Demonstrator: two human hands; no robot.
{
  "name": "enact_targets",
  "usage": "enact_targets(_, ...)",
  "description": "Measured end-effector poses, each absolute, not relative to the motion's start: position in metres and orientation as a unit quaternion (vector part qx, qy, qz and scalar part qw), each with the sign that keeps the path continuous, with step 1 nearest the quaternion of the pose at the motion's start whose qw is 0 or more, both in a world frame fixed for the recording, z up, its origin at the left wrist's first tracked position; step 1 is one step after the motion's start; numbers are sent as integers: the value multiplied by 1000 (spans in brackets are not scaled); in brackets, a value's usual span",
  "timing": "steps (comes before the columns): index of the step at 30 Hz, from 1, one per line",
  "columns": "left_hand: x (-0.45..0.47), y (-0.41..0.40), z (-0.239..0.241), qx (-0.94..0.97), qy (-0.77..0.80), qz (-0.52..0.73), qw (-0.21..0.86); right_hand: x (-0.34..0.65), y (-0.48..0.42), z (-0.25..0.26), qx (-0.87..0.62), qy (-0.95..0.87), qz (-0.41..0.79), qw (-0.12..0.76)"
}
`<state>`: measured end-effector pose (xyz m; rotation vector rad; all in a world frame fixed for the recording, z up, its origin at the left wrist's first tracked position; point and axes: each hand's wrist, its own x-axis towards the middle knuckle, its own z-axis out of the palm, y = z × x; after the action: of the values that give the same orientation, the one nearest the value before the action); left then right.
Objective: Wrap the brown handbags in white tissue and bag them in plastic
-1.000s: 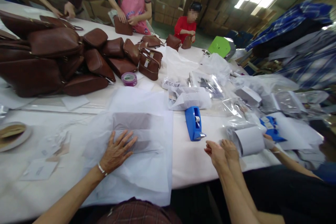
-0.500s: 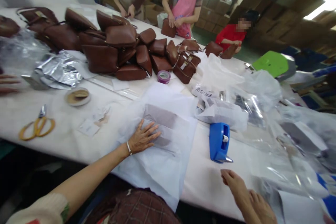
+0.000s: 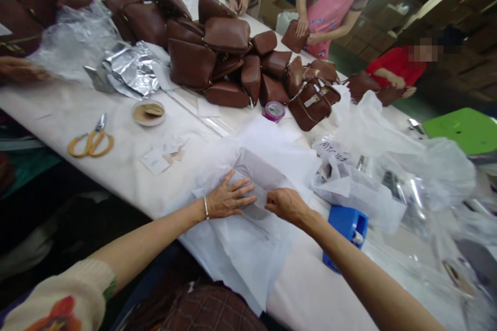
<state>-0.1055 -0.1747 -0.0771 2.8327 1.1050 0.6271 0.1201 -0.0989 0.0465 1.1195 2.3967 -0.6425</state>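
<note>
The blue tape dispenser (image 3: 344,217) stands on the white-covered table (image 3: 182,139), partly hidden behind the person's right forearm. Just to the dispenser's left, the grey-wrapped packet (image 3: 258,165) lies on a spread white tissue sheet (image 3: 243,264), whose near corner droops over the table edge. The left hand (image 3: 230,197), a bracelet (image 3: 206,208) at its wrist, lies palm down across the packet with fingers spread, gripping nothing. Between it and the dispenser, the right hand (image 3: 286,204) is at the packet's right side with its fingers curled in; whether they pinch anything, I cannot tell. Just beyond the dispenser is a tissue-wrapped bundle (image 3: 359,194), with a hand-lettered plastic bag (image 3: 330,149) behind it. Farther off and leftward from the dispenser come a purple-edged tape roll (image 3: 266,113) and a heap of brown handbags (image 3: 227,33); well to its left lie yellow-handled scissors (image 3: 91,142). Across the table from the dispenser, a co-worker in a pink apron (image 3: 332,8) has both hands at a brown bag (image 3: 294,37).
</note>
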Motion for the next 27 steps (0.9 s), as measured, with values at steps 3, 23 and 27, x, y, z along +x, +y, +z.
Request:
enact_targets(3, -105, -175, -75, 909, 359, 211, 19, 114, -84, 36, 388, 868, -180, 251)
enact_targets(23, -104, -177, -77, 908, 360, 213, 11, 131, -74, 68, 370, 862, -267, 222)
enact_targets(27, -103, -176, -76, 908, 363, 212, 16, 126, -97, 58, 374, 754, -518, 154)
